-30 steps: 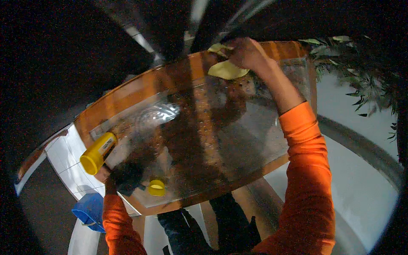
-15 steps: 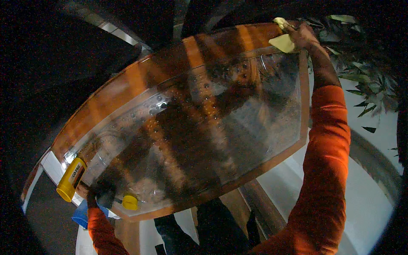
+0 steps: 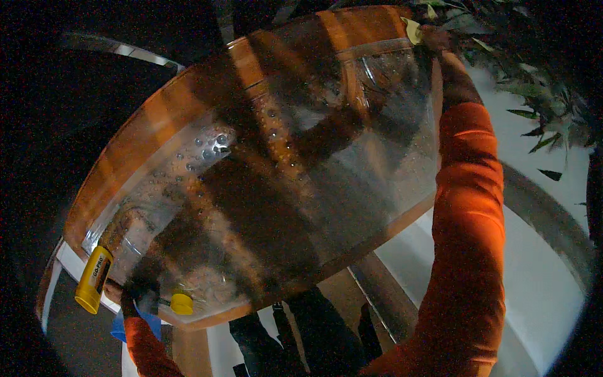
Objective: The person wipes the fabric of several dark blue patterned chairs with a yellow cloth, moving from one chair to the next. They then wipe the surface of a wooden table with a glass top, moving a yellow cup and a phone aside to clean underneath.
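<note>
A wooden table (image 3: 169, 113) with a clear, shiny sheet over its top stretches in front of me. At its far right corner my right hand (image 3: 438, 41) is closed on a pale yellow cloth (image 3: 412, 31), held against the wooden border. My left hand (image 3: 114, 291) is at the near left edge, in deep shadow, right beside a yellow canister (image 3: 95, 279) with a dark label. Its fingers are too dark to read, so whether it grips anything is unclear. A yellow cap (image 3: 182, 304) lies on the sheet to its right. Something blue (image 3: 135, 325) shows below the left wrist.
Leafy plants (image 3: 534, 94) crowd the right side, close to my right forearm. Below the table's near edge are my dark-trousered legs (image 3: 314, 327) and a floor of pale and brown bands (image 3: 396, 295). The far left is very dark.
The whole view has shifted, with the table's far edge now higher in the picture. My right hand remains at the far right corner with the cloth; the left stays beside the canister.
</note>
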`<state>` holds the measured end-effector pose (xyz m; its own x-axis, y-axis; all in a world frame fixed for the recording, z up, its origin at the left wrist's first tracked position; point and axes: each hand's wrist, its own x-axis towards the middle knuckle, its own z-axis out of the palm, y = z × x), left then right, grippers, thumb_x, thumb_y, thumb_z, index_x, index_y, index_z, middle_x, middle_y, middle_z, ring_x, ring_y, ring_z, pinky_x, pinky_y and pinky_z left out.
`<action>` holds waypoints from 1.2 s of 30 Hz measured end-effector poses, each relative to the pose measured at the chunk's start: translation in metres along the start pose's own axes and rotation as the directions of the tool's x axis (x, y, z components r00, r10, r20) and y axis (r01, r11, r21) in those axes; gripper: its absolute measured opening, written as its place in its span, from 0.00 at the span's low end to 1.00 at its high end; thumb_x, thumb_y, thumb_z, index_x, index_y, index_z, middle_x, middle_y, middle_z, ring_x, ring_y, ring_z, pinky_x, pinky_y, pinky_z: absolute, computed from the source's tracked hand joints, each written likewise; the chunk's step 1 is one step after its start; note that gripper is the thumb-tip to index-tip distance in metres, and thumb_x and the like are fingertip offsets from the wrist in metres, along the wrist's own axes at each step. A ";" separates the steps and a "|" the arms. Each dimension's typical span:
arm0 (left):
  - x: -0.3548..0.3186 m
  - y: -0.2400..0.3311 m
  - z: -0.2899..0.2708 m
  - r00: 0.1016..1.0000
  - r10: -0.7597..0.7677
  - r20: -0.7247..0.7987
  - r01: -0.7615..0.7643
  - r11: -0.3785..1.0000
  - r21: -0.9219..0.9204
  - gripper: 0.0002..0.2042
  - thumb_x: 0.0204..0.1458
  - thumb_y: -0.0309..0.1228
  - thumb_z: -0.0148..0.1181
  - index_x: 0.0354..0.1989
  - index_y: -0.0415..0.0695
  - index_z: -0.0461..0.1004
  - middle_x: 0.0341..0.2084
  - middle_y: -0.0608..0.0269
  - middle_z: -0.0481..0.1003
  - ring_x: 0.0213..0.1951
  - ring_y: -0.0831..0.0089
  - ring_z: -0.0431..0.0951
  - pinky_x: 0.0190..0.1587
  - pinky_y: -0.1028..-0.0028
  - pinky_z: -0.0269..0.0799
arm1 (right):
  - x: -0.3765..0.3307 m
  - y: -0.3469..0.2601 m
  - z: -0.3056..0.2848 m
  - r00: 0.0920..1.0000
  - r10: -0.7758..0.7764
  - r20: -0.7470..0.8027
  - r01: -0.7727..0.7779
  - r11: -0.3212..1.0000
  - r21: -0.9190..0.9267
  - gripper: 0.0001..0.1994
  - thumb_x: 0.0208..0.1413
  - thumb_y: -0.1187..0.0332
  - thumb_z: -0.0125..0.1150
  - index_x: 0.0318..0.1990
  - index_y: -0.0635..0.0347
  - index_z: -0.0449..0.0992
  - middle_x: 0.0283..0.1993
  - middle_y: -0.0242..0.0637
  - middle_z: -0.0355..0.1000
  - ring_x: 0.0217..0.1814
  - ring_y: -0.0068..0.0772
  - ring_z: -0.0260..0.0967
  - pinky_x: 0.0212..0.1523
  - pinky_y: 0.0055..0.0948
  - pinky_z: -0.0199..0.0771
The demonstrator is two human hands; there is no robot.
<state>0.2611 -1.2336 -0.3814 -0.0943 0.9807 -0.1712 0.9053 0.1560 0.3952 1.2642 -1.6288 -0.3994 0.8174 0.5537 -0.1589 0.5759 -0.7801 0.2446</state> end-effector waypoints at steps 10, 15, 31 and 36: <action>0.013 -0.001 0.002 0.999 0.038 0.030 -0.039 0.999 0.036 0.21 0.56 0.45 0.50 0.47 0.39 0.67 0.34 0.54 0.78 0.37 0.61 0.79 0.40 0.63 0.74 | -0.181 0.007 -0.009 0.946 0.322 -0.041 -0.314 0.939 0.141 0.25 0.59 0.48 0.44 0.34 0.63 0.78 0.35 0.52 0.75 0.39 0.58 0.73 0.39 0.50 0.72; 0.003 0.000 0.013 0.998 0.047 0.043 -0.050 0.997 0.060 0.21 0.57 0.45 0.49 0.48 0.39 0.66 0.34 0.54 0.77 0.37 0.60 0.79 0.41 0.63 0.74 | -0.275 0.051 0.004 0.809 0.579 0.102 -0.588 0.800 0.119 0.29 0.60 0.44 0.40 0.38 0.63 0.77 0.37 0.56 0.74 0.42 0.62 0.71 0.40 0.51 0.70; 0.032 -0.022 0.033 0.991 0.098 0.090 -0.116 0.968 0.221 0.22 0.58 0.46 0.47 0.51 0.40 0.63 0.35 0.54 0.77 0.37 0.60 0.79 0.42 0.62 0.75 | -0.454 0.127 0.112 0.735 0.676 0.054 -0.677 0.725 0.129 0.25 0.59 0.47 0.53 0.37 0.66 0.76 0.29 0.41 0.75 0.26 0.32 0.71 0.25 0.33 0.70; 0.030 -0.010 0.049 0.988 0.132 0.082 -0.151 0.933 0.326 0.23 0.58 0.46 0.46 0.52 0.40 0.62 0.35 0.54 0.77 0.37 0.60 0.79 0.43 0.62 0.75 | -0.452 0.053 0.087 0.654 0.728 0.204 -0.689 0.464 0.557 0.23 0.57 0.48 0.57 0.31 0.66 0.74 0.20 0.37 0.71 0.17 0.28 0.65 0.17 0.29 0.63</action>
<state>0.2692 -1.2119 -0.4347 0.0600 0.9798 -0.1910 0.9941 -0.0413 0.1002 0.9260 -1.9456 -0.3979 0.9567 -0.2650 -0.1206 -0.2899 -0.9055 -0.3099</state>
